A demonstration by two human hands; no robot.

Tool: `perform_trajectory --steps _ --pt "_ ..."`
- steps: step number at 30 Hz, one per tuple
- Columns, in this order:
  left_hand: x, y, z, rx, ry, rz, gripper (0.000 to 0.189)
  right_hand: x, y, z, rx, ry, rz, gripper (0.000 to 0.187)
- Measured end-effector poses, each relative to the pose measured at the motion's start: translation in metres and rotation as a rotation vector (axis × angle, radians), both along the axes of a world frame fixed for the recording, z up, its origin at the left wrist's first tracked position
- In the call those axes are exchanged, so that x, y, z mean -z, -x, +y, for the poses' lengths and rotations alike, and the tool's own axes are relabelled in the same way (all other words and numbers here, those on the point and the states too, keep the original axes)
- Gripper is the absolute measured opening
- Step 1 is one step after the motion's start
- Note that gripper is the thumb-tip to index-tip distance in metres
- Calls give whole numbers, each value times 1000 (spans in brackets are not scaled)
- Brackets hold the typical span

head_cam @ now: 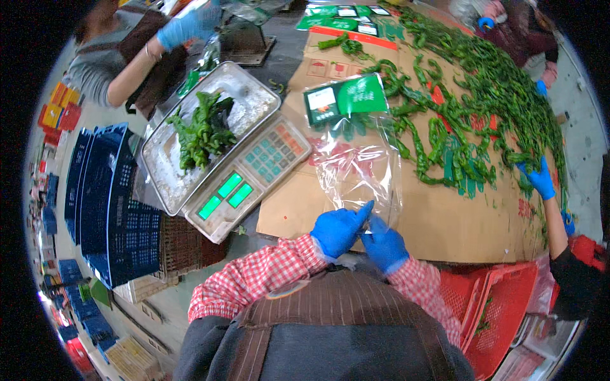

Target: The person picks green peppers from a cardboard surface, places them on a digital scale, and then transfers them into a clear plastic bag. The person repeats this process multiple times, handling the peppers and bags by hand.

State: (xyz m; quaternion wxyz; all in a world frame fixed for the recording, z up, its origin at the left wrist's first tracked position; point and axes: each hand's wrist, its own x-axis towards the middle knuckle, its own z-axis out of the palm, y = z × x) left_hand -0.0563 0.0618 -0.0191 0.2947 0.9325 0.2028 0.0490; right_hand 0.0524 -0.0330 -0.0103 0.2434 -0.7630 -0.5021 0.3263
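Both my hands, in blue gloves, meet at the near end of a clear plastic bag with a green printed panel, lying on cardboard. My right hand has the bag's near edge at its fingers. My left hand is beside it, index finger extended over the bag's edge; whether it grips the film cannot be told. To the left, a pile of green peppers rests on the metal pan of a digital scale with lit displays. Loose green peppers are spread on the cardboard sheet to the right.
More printed bags lie at the table's far side. Blue crates are stacked at left, and a red crate stands at lower right. A co-worker's gloved hand touches peppers at right; another co-worker's gloved hand is at upper left.
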Motion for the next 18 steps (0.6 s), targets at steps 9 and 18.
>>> perform_trajectory --steps 9,18 --pt "42 -9 19 -3 252 -86 41 -78 -33 -19 -51 -100 441 35" --pt "96 -22 15 36 326 -410 36 -85 69 161 -333 -487 210 56"
